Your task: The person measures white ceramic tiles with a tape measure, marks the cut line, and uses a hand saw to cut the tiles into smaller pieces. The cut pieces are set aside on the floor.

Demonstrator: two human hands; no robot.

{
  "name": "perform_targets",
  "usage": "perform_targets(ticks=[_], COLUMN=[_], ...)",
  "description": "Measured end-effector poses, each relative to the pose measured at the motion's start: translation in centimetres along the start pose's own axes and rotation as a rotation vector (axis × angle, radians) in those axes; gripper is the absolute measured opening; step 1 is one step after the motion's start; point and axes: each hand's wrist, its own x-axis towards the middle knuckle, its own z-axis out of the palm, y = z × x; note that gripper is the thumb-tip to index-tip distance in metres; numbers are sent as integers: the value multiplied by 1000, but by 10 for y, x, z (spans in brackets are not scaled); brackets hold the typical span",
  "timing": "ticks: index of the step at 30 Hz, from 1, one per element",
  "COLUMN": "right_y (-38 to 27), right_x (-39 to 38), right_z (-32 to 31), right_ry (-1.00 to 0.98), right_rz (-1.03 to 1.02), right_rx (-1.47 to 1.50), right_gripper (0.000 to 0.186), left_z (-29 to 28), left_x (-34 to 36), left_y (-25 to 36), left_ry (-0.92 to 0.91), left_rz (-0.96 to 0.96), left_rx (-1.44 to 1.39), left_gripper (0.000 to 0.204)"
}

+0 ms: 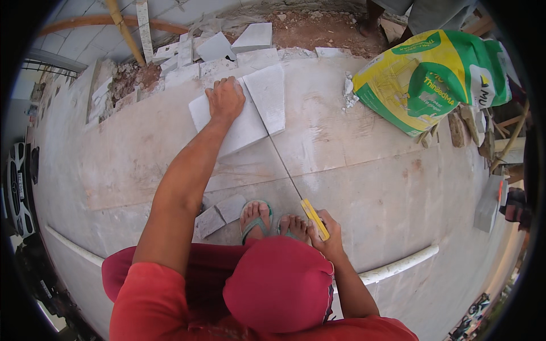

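Note:
A white lightweight block [230,132] lies flat on the ground in front of me. My left hand [225,98] presses on its far part, fingers curled over the far edge. My right hand [329,233] is wrapped round the yellow handle of a handsaw [311,215]. The thin blade, seen edge-on, runs away from me into a line across the block. To the right of that line is a tapering white piece [267,95]; whether it is fully separate I cannot tell. My feet in green flip-flops are near the saw handle.
Broken white blocks [216,48] line the far edge beside bare soil. A yellow and green bag [418,79] lies at the far right, a person's legs [435,16] behind it. Grey block pieces [219,216] sit by my left foot. A white pipe [401,265] lies near me.

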Motion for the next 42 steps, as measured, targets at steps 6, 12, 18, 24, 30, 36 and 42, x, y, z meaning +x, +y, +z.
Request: perform_targets(ticks=[6, 12, 18, 24, 30, 36, 42], right_y=[-21, -13, -14, -21, 1, -24, -9], right_x=[86, -23, 109, 15, 8, 88, -32], right_z=[32, -19, 32, -2, -9, 33, -10], right_ry=[32, 6, 30, -37, -26, 36, 70], right_rz=[-45, 11, -100, 79, 8, -73, -37], right_rx=[25, -36, -22, -61, -28, 48, -31], right_gripper=[19, 17, 20, 18, 17, 19, 17], left_z=[8, -2, 13, 8, 0, 10, -4], left_x=[-2, 5, 12, 10, 5, 2, 4], left_y=[7, -3, 6, -6, 5, 7, 7], left_ry=[-36, 5, 42, 21, 2, 27, -49], left_rz=[-23, -28, 47, -18, 18, 26, -34], left_rx=[-2, 2, -34, -29, -29, -13, 11], left_gripper=[36, 33, 33, 37, 37, 33, 37])
